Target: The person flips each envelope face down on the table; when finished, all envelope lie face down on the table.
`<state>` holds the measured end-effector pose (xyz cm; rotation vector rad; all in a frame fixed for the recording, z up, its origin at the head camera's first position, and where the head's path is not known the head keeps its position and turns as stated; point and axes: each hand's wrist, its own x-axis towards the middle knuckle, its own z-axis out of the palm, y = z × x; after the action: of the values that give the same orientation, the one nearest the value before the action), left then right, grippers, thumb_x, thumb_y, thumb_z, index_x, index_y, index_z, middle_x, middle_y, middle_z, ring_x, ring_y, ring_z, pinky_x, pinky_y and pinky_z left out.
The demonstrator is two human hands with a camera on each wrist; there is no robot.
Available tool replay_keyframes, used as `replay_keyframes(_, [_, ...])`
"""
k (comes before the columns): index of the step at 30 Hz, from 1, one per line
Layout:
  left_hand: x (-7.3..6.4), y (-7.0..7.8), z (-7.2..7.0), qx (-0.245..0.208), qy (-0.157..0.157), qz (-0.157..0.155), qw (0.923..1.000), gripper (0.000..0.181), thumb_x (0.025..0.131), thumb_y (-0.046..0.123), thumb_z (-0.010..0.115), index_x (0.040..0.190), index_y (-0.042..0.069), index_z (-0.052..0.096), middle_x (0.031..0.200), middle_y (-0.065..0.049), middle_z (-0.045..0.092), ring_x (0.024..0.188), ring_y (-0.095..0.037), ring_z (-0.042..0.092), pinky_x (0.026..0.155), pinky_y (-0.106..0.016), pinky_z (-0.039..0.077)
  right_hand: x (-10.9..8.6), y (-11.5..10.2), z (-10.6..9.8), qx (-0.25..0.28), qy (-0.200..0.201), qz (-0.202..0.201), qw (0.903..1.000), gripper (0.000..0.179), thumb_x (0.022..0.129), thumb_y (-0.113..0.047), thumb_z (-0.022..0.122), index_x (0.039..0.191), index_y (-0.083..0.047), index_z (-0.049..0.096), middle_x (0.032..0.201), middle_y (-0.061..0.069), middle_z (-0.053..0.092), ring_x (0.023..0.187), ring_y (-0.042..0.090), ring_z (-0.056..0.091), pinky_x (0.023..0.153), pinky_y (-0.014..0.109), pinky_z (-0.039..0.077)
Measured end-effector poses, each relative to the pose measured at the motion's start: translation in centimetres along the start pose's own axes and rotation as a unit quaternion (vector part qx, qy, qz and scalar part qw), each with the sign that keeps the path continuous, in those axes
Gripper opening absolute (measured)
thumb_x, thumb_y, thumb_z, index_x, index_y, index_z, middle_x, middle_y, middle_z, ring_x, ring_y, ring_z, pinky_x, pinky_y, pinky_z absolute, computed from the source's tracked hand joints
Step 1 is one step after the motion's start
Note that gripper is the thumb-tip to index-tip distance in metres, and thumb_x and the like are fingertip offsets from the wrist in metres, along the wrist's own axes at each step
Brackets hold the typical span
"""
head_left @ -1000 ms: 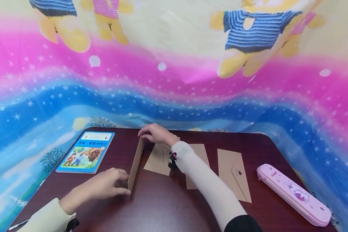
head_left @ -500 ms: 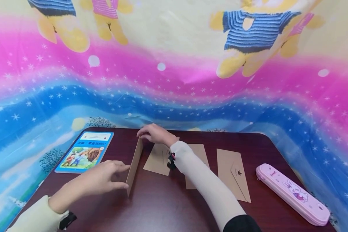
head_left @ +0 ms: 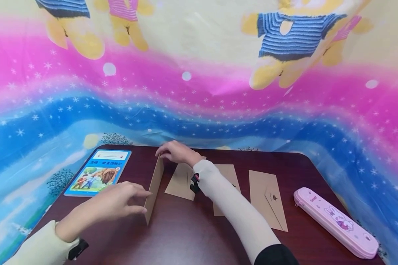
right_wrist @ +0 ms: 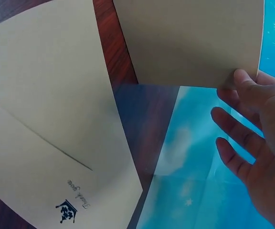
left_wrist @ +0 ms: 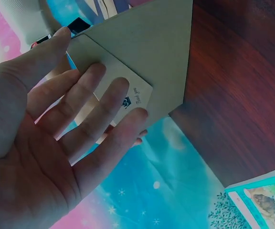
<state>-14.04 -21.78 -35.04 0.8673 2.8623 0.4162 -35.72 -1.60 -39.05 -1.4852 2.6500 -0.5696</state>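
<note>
A brown paper envelope [head_left: 154, 191] stands on its long edge, left of centre on the table. My right hand [head_left: 177, 151] pinches its far top corner between thumb and fingers; the right wrist view shows the envelope's plain side [right_wrist: 190, 43]. On the other side is my left hand [head_left: 116, 202], fingers extended and fingertips close to the near part of the envelope. In the left wrist view those fingers lie across a flap [left_wrist: 140, 86] with a dark mark and "Thank you". Three more brown envelopes lie flat: one [head_left: 179, 182] by my right wrist, one [head_left: 230, 175] partly under my right forearm, one [head_left: 262, 187] further right.
A blue-covered book [head_left: 99, 173] lies at the left, partly overlapped by my left hand. At the right edge rests a pink pencil case [head_left: 338, 222] with a rabbit on it. A patterned curtain [head_left: 199, 92] hangs behind the dark red table [head_left: 185, 239].
My left hand has drawn back slightly left and its fingers have straightened from the envelope's near end. My right hand still holds the far corner, shifted a little left.
</note>
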Motion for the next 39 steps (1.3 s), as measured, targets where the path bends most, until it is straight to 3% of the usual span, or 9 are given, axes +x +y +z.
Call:
replay_keyframes(6, [0.4,-0.2,-0.2,-0.005,-0.010,0.016,0.9998,0.042,0.088,0.040,0.080,0.123,0.017,0.076,0.113,0.008,0.075,0.098,-0.010,0.071,0.080,-0.034,0.058,-0.1,0.3,0.6,0.019,-0.010,0.032,0.9993,0.033,0.103,-0.017,0.062,0.136,-0.012,0.065,0.123,0.005,0.073,0.107,0.012,0.069,0.094,0.025,0.053])
replay_keyframes(12, [1.1,-0.1,-0.9,-0.010,-0.020,0.009,0.9997,0.043,0.087,0.039,0.081,0.124,0.018,0.076,0.117,0.007,0.076,0.105,-0.014,0.072,0.084,-0.039,0.059,-0.3,0.8,1.3,-0.001,-0.010,0.064,0.9979,0.016,0.103,-0.019,0.064,0.112,-0.011,0.074,0.106,0.004,0.076,0.088,0.010,0.067,0.081,0.024,0.053])
replay_keyframes(16, [1.2,-0.1,-1.1,-0.013,-0.028,0.005,0.9995,0.044,0.085,0.040,0.082,0.123,0.020,0.077,0.117,0.008,0.076,0.108,-0.015,0.071,0.085,-0.040,0.059,-0.3,0.7,2.0,-0.009,-0.025,0.073,0.9970,0.016,0.103,-0.020,0.063,0.107,-0.010,0.074,0.103,0.006,0.076,0.080,0.008,0.061,0.075,0.021,0.049])
replay_keyframes(22, [1.0,-0.2,-1.0,-0.017,-0.038,0.000,0.9991,0.045,0.083,0.041,0.083,0.123,0.021,0.077,0.119,0.008,0.075,0.109,-0.016,0.071,0.084,-0.039,0.058,-0.3,0.3,3.3,-0.015,-0.039,0.076,0.9963,0.017,0.102,-0.022,0.064,0.108,-0.012,0.076,0.103,0.002,0.077,0.086,0.008,0.066,0.077,0.021,0.051])
replay_keyframes(32, [0.8,-0.1,-0.8,-0.016,-0.043,-0.007,0.9989,0.046,0.082,0.043,0.084,0.122,0.023,0.077,0.120,0.008,0.075,0.114,-0.020,0.071,0.089,-0.048,0.057,-0.5,1.1,5.4,-0.020,-0.065,0.104,0.9923,0.018,0.103,-0.021,0.062,0.110,-0.015,0.078,0.107,-0.001,0.078,0.092,0.008,0.069,0.082,0.022,0.054])
replay_keyframes(39, [0.7,-0.3,-0.9,-0.001,-0.038,-0.003,0.9993,0.044,0.080,0.045,0.085,0.119,0.026,0.078,0.117,0.011,0.076,0.114,-0.019,0.071,0.087,-0.047,0.057,0.0,1.4,6.2,-0.026,-0.058,0.096,0.9933,0.018,0.104,-0.021,0.061,0.109,-0.016,0.078,0.106,-0.002,0.077,0.092,0.008,0.069,0.082,0.022,0.053])
